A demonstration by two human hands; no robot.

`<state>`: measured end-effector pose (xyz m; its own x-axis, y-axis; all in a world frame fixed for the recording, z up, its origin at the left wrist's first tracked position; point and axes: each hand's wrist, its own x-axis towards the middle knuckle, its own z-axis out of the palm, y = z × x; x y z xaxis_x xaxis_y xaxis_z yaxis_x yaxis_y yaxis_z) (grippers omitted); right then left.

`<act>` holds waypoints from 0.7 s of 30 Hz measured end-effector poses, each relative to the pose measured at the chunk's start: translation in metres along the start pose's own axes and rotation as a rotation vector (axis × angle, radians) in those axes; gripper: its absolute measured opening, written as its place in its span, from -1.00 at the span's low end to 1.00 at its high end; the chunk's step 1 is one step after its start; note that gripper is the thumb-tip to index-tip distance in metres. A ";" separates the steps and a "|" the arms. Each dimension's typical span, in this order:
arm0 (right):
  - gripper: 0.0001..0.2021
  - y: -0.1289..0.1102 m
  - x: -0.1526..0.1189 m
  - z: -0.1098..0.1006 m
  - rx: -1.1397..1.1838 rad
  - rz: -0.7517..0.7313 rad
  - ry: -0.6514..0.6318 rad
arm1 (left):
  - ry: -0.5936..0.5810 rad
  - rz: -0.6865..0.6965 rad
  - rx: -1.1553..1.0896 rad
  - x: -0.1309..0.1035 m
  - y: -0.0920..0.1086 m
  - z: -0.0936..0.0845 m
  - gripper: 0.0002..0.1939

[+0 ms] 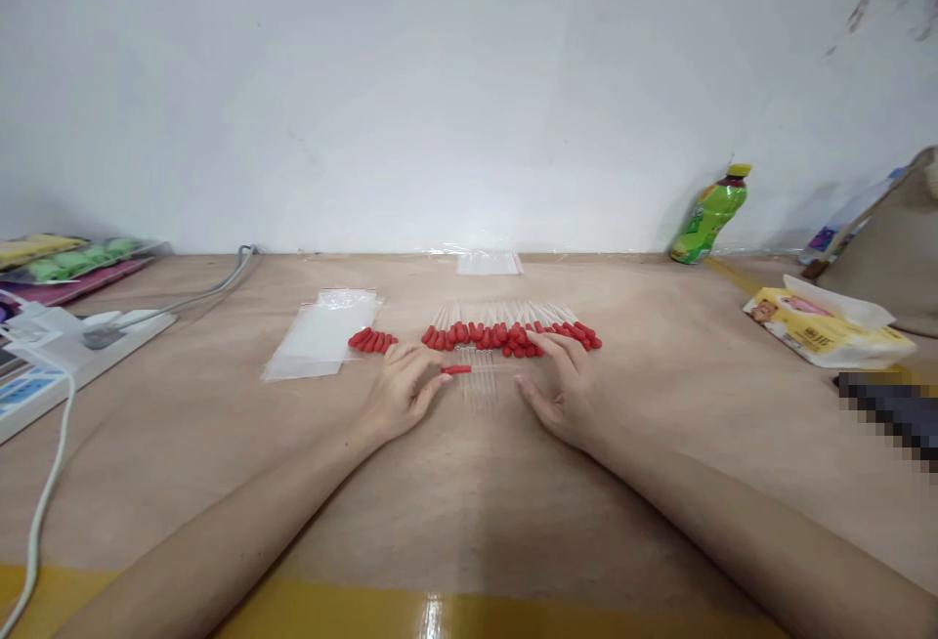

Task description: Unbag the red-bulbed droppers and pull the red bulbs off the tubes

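Red-bulb tube held crosswise between the hands; most pieces look bulbed, a small bare bunch remains

Left hand (402, 391): thumb and forefinger look pinched on the red end of the red-bulb tube (458, 368). Right hand (566, 395): thumb and fingers well apart, clear end of the tube reaching toward the gap. Can't tell whether they touch it.

Tube's long axis runs left-right, near enough level: red end at left fingertips, faint clear end toward right thumb.

Progress, my read: well past halfway. Just beyond both hands' fingertips there's a long row of bulbed tubes (478, 333), red ends toward the fingers, clear ends pointing away to the wall. Too overlapped to count. Left over: bunch of bare-looking tubes (480, 390) between the two thumbs, partly under the held one, axes running toward the wearer; plus loose-looking red bulbs (373, 340) just past the left knuckles. Clear bags (300, 351) lie flat left of the left fingers; can't see anything inside.
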<state>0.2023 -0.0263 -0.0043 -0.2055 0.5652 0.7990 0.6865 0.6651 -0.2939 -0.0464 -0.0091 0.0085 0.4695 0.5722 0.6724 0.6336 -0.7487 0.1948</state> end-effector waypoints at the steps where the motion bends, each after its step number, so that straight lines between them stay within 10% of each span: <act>1: -0.54 0.002 0.001 -0.001 -0.023 -0.043 -0.018 | -0.018 0.035 -0.024 -0.001 0.002 0.002 -0.92; 9: -0.90 0.010 0.000 0.003 -0.001 -0.283 -0.198 | -0.055 0.107 -0.129 0.001 0.017 0.008 -0.88; 21: -0.88 -0.004 -0.002 0.003 0.108 -0.274 -0.272 | -0.059 0.205 -0.069 0.006 0.032 0.023 -0.84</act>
<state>0.1980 -0.0286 -0.0062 -0.5580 0.4583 0.6918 0.5060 0.8487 -0.1540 -0.0091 -0.0220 0.0019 0.6206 0.4223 0.6607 0.4784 -0.8715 0.1076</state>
